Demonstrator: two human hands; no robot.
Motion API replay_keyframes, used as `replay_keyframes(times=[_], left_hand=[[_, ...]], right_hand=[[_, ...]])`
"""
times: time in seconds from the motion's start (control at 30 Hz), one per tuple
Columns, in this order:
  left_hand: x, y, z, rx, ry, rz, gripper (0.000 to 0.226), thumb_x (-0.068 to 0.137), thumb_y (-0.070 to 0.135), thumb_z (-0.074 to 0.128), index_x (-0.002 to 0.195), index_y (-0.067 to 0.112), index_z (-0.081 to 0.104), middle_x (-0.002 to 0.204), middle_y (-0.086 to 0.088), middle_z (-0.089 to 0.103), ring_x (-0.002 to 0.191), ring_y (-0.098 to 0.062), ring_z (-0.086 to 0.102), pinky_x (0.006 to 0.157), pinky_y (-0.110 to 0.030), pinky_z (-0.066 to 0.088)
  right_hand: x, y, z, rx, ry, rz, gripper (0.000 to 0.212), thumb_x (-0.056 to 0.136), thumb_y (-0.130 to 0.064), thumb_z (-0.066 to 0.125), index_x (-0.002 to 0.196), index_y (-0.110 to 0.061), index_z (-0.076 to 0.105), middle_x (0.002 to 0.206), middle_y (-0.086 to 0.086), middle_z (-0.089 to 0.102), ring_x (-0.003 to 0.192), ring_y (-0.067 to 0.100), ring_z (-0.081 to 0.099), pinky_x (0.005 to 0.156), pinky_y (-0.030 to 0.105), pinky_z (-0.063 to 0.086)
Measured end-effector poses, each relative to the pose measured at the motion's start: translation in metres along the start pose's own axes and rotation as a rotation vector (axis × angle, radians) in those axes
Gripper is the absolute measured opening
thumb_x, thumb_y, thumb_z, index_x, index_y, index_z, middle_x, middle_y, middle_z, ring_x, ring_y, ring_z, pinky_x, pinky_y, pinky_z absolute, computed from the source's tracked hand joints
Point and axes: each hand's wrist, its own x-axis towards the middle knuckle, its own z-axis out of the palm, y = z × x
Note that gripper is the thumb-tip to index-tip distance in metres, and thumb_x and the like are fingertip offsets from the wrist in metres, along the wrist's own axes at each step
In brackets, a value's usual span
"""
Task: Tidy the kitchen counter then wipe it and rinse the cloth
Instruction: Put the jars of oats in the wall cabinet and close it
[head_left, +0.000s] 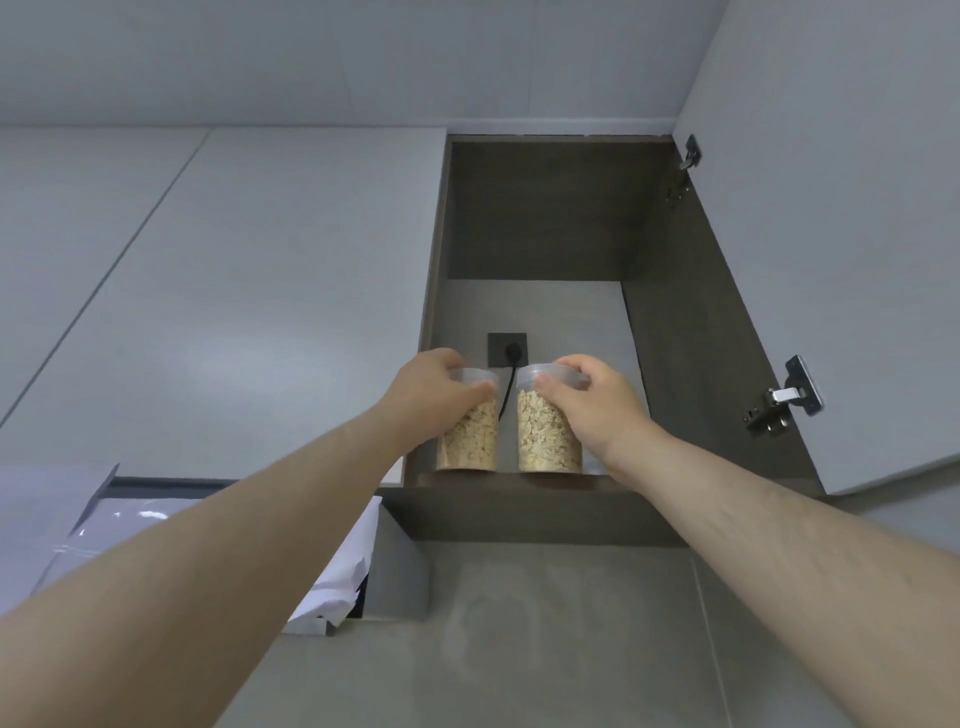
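Two clear jars of oat flakes are held upright, side by side but apart, on the near edge of a shelf inside an open wall cupboard. The left jar is gripped near its lid by the left hand, whose fingers are wrapped over the top from the left. The right jar is clasped by the right hand, with the thumb pressed on the front of the lid and the fingers curled over its top edge. Both bases appear to be resting on the shelf, though full contact cannot be confirmed. Between the jars, further back, a black cable is seen hanging from a plug in a dark socket set into the pale back wall. The cupboard's inside walls are finished in dark brown. To the right, the cupboard door is swung open, and two metal hinges are shown along its inner edge. To the left, closed pale cupboard fronts are seen. Lower left, below the cupboards, crumpled white paper is tucked beside a shiny hood-like surface. Both bare forearms are stretched up from the near corners.
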Motion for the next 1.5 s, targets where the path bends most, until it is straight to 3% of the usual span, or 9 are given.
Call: replay_keyframes(times=[0.17,0.3,0.4,0.57,0.7,0.83,1.0,1.27,1.5], left_hand=[[0.010,-0.002,0.000,0.206,-0.068,0.055,0.032,0.090,0.051,0.055,0.108,0.025,0.055,0.099,0.007,0.057,0.088,-0.010,0.056,0.065,-0.020,0.045],[0.016,0.000,-0.003,0.471,-0.057,0.145,0.038,0.089,0.061,0.048,0.099,0.027,0.060,0.092,0.007,0.062,0.084,-0.009,0.058,0.079,-0.027,0.051],[0.019,0.001,-0.007,0.725,0.018,0.265,0.044,0.090,0.066,0.038,0.095,0.030,0.063,0.090,0.011,0.063,0.093,-0.009,0.052,0.101,-0.037,0.035],[0.015,-0.017,-0.011,0.539,-0.062,0.282,0.043,0.080,0.066,0.050,0.100,0.029,0.059,0.090,0.013,0.062,0.096,-0.006,0.052,0.119,-0.040,0.001],[0.015,-0.026,-0.013,0.501,-0.071,0.324,0.041,0.081,0.057,0.061,0.112,0.035,0.046,0.097,0.017,0.056,0.099,-0.002,0.039,0.118,-0.035,0.003],[0.020,-0.032,-0.013,0.489,-0.048,0.396,0.039,0.076,0.057,0.062,0.105,0.034,0.054,0.092,0.019,0.057,0.092,0.001,0.049,0.118,-0.036,0.009],[0.023,-0.038,-0.013,0.499,-0.021,0.422,0.037,0.077,0.056,0.064,0.102,0.030,0.059,0.092,0.016,0.060,0.093,-0.004,0.052,0.115,-0.033,0.012],[0.022,-0.039,-0.009,0.741,0.008,0.452,0.051,0.082,0.059,0.061,0.120,0.025,0.061,0.146,0.009,0.044,0.137,-0.013,0.032,0.119,-0.033,-0.001],[0.010,-0.040,-0.010,0.753,0.001,0.425,0.076,0.083,0.062,0.059,0.146,0.026,0.038,0.157,0.007,0.028,0.147,-0.015,0.019,0.112,-0.027,-0.008]], right_hand=[[0.014,0.022,0.001,-0.033,-0.087,0.048,0.015,0.097,-0.042,0.053,0.108,-0.033,0.049,0.108,-0.007,0.058,0.103,0.015,0.058,0.092,0.039,0.051],[0.019,0.031,0.002,0.025,-0.166,0.101,0.037,0.099,-0.041,0.050,0.134,-0.029,0.047,0.127,-0.003,0.059,0.114,0.016,0.059,0.104,0.043,0.047],[0.017,0.033,-0.004,0.085,-0.282,0.137,0.058,0.103,-0.029,0.046,0.155,-0.025,0.020,0.151,0.000,0.040,0.124,0.012,0.047,0.104,0.030,0.038],[0.019,0.039,-0.014,0.091,-0.383,0.067,0.071,0.099,-0.011,0.054,0.153,-0.042,0.018,0.156,-0.003,0.030,0.123,0.009,0.043,0.098,0.028,0.037],[0.021,0.044,-0.013,0.049,-0.459,0.028,0.082,0.090,-0.007,0.066,0.147,-0.049,0.026,0.143,-0.004,0.042,0.111,0.015,0.063,0.080,0.022,0.053],[0.023,0.045,-0.014,0.000,-0.466,0.017,0.084,0.090,-0.007,0.067,0.150,-0.045,0.023,0.140,-0.012,0.035,0.102,-0.001,0.055,0.068,0.011,0.049],[0.023,0.042,-0.008,-0.154,-0.490,0.022,0.087,0.092,-0.016,0.067,0.151,-0.049,0.012,0.161,-0.010,0.019,0.133,0.015,0.044,0.107,0.036,0.043],[0.029,0.046,0.003,-0.340,-0.482,0.019,0.089,0.094,-0.022,0.064,0.154,-0.042,0.001,0.162,-0.006,0.019,0.143,0.015,0.030,0.103,0.024,0.030],[0.018,0.040,0.006,-0.376,-0.397,0.038,0.098,0.087,-0.017,0.072,0.156,-0.033,0.005,0.158,0.004,0.030,0.144,0.019,0.033,0.108,0.025,0.031]])
